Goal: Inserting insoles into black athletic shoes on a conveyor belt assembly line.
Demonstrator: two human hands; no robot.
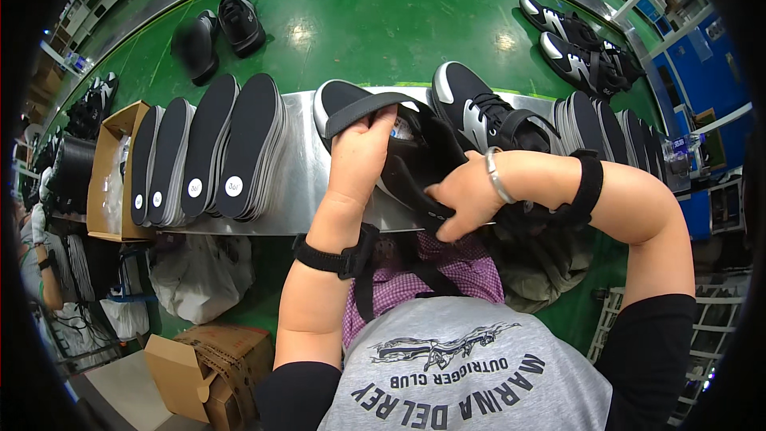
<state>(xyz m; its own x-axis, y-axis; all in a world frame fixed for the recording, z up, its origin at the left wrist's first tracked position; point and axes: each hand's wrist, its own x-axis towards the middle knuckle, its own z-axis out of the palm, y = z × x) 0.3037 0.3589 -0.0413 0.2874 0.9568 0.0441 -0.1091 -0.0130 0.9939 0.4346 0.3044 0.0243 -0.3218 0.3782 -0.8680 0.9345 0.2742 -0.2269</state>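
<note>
A black shoe [408, 182] with a silver-white toe is tipped at the edge of the metal ledge [299, 191], its opening facing me. My left hand [361, 158] is closed on the shoe's black strap [371, 105], holding it up near the tongue. With fingers curled round the heel collar, my right hand [469, 195] grips the shoe's near end. Something pale shows inside the opening, too small to make out. Just right of it stands another black and silver shoe [472, 104], partly hidden by my right forearm.
Stacks of black insoles [251, 144] line the ledge at left; more insole stacks [590, 128] stand at right. An open cardboard box [102, 179] sits at the far left. Shoes [239, 24] rest on the green belt [375, 24], with another pair [573, 60] at back right.
</note>
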